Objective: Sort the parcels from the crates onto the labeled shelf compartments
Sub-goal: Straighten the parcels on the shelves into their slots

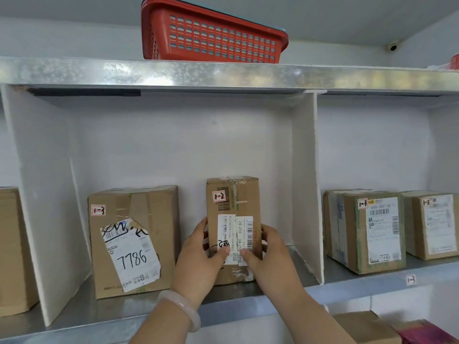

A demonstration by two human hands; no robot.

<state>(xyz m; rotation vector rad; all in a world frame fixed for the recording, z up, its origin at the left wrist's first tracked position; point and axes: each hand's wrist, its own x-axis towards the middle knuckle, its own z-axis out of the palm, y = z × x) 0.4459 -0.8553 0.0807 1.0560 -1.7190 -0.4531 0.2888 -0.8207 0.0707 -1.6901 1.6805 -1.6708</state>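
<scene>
Parcel (pixel 233 202) marked 1-2 stands upright on the metal shelf (pixel 248 292), in the middle compartment, between the bigger box (pixel 134 244) reading 7786 and the white divider (pixel 306 184). Your left hand (pixel 198 259) and right hand (pixel 272 254) grip it from either side: fingers (pixel 201 227) curl round its edges and your thumbs press on the front labels. A pale bracelet (pixel 183 309) sits on your left wrist.

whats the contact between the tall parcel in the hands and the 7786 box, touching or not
Apart. The head view shows a strip of white back wall, and the left hand, between the tall parcel and the 7786 box.
</scene>
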